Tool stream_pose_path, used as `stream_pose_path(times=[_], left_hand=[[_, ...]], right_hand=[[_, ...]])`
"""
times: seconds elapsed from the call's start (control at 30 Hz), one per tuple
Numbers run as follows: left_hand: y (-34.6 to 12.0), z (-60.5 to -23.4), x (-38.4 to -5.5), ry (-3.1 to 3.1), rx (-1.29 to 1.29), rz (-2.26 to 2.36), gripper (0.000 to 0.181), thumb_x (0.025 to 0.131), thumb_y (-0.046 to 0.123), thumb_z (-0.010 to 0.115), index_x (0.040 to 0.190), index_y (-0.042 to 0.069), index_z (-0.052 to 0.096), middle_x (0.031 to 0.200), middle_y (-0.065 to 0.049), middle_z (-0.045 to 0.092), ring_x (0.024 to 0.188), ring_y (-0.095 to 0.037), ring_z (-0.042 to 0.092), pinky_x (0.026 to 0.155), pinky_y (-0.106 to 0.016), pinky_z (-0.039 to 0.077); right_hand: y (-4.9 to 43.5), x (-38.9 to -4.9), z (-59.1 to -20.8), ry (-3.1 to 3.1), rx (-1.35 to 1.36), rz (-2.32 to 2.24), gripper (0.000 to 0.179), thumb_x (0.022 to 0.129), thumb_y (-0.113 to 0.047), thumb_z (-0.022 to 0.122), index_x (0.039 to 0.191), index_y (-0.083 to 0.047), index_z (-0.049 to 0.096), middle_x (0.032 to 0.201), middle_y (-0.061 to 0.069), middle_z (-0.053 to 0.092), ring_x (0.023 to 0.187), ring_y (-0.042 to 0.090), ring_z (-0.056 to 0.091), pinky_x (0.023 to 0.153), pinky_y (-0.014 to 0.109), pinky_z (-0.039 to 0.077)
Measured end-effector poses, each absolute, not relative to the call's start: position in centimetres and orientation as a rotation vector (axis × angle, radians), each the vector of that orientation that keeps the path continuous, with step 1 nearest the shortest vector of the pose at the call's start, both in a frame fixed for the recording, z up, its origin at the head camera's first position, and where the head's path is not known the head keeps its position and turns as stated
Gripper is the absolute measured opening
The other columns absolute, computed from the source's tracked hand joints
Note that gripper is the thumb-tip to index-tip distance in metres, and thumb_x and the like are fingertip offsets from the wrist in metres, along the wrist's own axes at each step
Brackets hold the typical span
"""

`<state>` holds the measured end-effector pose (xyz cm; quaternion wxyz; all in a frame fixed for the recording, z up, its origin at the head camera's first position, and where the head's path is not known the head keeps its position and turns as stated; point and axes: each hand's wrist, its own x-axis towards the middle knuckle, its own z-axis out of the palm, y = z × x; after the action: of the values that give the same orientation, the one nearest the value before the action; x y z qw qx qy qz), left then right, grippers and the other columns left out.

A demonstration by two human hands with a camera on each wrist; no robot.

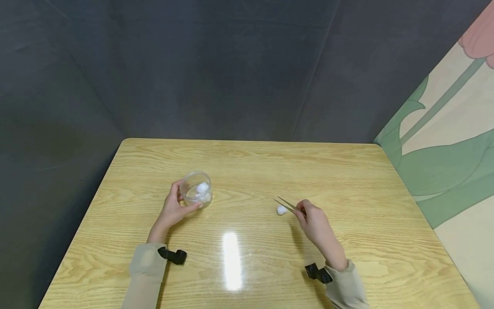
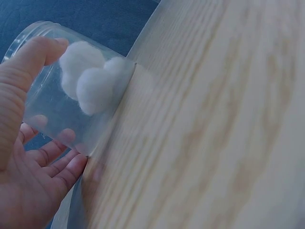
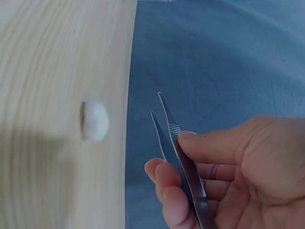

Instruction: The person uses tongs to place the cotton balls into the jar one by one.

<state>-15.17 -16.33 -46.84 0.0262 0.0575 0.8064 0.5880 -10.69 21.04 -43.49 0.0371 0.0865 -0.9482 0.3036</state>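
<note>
My left hand (image 1: 175,210) grips a clear plastic jar (image 1: 189,195) from its left side, thumb on the near wall and fingers around the far side. Several white cotton balls (image 2: 95,90) lie at the bottom of the jar, which stands on the table. In my right hand (image 1: 316,223) a pair of metal tweezers (image 3: 190,176) is pinched between thumb and fingers. The two tips are spread apart with nothing between them. One more cotton ball (image 3: 96,121) rests on the wood, just beneath the tweezers in the head view.
The wooden table (image 1: 247,163) has light grain and a bright glare spot. A dark cloth (image 1: 216,68) hangs behind its far edge and along the left. Patterned fabric (image 1: 455,163) with green leaves is at the right.
</note>
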Motion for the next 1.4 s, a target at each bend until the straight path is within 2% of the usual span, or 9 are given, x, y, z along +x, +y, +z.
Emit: stream_pose_path(times=[0.37, 0.47, 0.9, 1.4], left_hand=[[-16.3, -46.9, -15.2, 2.484, 0.176, 1.819, 0.08, 0.076, -0.002, 0.074, 0.138, -0.008, 0.024, 0.134, -0.032, 0.037, 0.118, -0.045, 0.041, 0.096, -0.054, 0.035], [-16.3, -46.9, -15.2, 2.492, 0.18, 1.819, 0.079, 0.075, -0.002, 0.074, 0.137, -0.008, 0.025, 0.134, -0.032, 0.037, 0.119, -0.045, 0.04, 0.097, -0.054, 0.034], [-16.3, -47.1, -15.2, 2.505, 0.184, 1.811, 0.08, 0.075, -0.002, 0.074, 0.137, -0.008, 0.025, 0.133, -0.032, 0.038, 0.117, -0.045, 0.041, 0.095, -0.052, 0.035], [-16.3, -47.0, -15.2, 2.507, 0.178, 1.812, 0.079, 0.075, -0.003, 0.074, 0.136, -0.009, 0.026, 0.133, -0.033, 0.038, 0.118, -0.045, 0.041, 0.095, -0.053, 0.035]], right_hand=[[22.6, -10.0, -45.0, -2.832, 0.274, 0.875, 0.009, 0.086, 0.002, 0.062, 0.084, 0.005, 0.055, 0.065, 0.007, 0.054, 0.051, 0.012, 0.041, 0.045, 0.027, 0.036], [23.1, -10.0, -45.7, -2.788, 0.306, 0.888, 0.012, 0.089, -0.002, 0.06, 0.082, 0.004, 0.053, 0.062, 0.006, 0.051, 0.049, 0.011, 0.039, 0.044, 0.027, 0.034], [23.0, -9.7, -45.4, -3.033, 0.088, 0.915, 0.006, 0.091, 0.0, 0.057, 0.089, 0.005, 0.055, 0.069, 0.008, 0.055, 0.054, 0.014, 0.043, 0.048, 0.026, 0.037], [22.3, -9.9, -46.0, -3.049, 0.107, 0.853, 0.007, 0.088, -0.001, 0.06, 0.085, 0.002, 0.055, 0.066, 0.006, 0.055, 0.052, 0.013, 0.043, 0.046, 0.025, 0.036]])
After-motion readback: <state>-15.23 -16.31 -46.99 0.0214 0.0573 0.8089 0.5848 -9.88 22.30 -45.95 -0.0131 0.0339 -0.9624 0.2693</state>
